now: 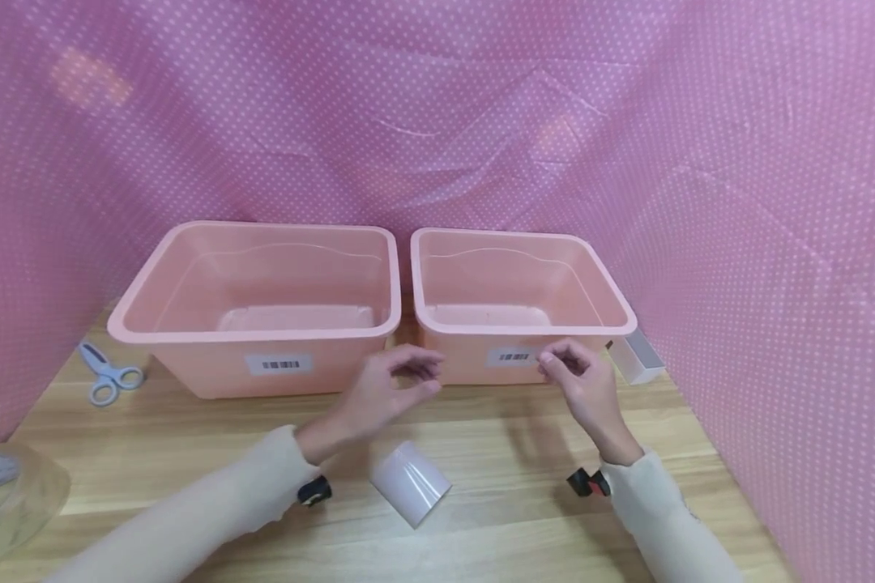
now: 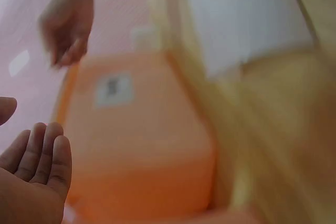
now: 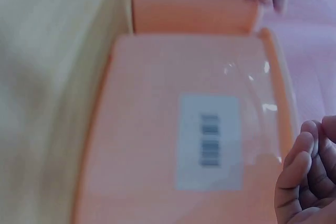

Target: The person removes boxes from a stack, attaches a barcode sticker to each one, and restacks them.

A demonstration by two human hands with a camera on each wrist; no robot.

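Note:
My left hand (image 1: 386,389) hovers in front of the gap between two pink plastic bins, thumb and fingers apart with nothing seen between them. The left bin (image 1: 219,368) and the right bin (image 1: 467,356) each carry a white barcode label; the right one's label (image 3: 210,140) shows large in the right wrist view. My right hand (image 1: 583,385) is at that label's right edge, fingers bent and thumb close to the index fingertip. I cannot tell whether a clear film is pinched there. Small bright glints show on the bin near these fingers.
A curved glossy pale sheet (image 1: 411,484) lies on the wooden table (image 1: 496,518) between my forearms. Blue-grey scissors (image 1: 108,375) are at the far left, a clear tape roll (image 1: 44,494) at the near left. A small white box (image 1: 636,358) sits beside the right bin. Pink dotted cloth (image 1: 437,105) hangs around.

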